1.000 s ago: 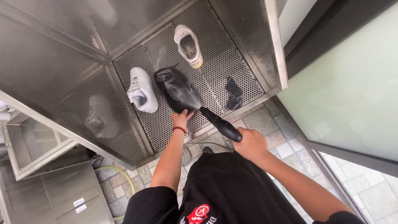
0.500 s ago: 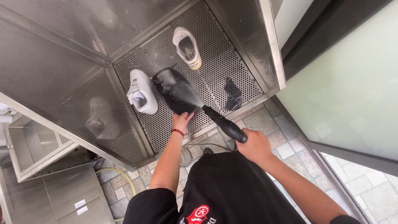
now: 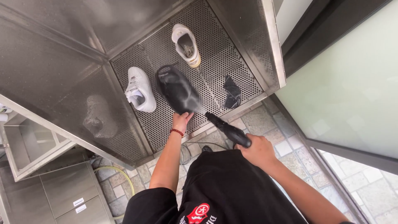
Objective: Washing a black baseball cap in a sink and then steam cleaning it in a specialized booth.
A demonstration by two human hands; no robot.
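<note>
The left hand (image 3: 181,121) reaches forward over the edge of a stainless steel wash basin (image 3: 62,79) and pinches the near end of a black insole (image 3: 176,89), fingers closed on it, so that the insole stretches away from the hand and up over the perforated metal floor (image 3: 215,62) of the basin. A red bracelet (image 3: 177,132) sits at that wrist. The right hand (image 3: 259,150) is wrapped tight around the grip of a black spray gun (image 3: 228,129), whose nozzle points toward the held end of the insole, just beside the left fingertips; a pale spray shows on the insole's lower part. The gun lies to the right of the left hand and nearer the person's body. On the basin floor, a white sneaker (image 3: 139,89) lies just left of the insole, close beside it, and a second white sneaker (image 3: 187,45) with a tan sole edge lies farther back, beyond the insole's far end. A smaller dark insole piece (image 3: 232,92) lies flat on the perforated floor to the right, apart from both hands. A yellow-green hose (image 3: 120,176) curls over the tiled floor (image 3: 286,141) near the person's left side.
</note>
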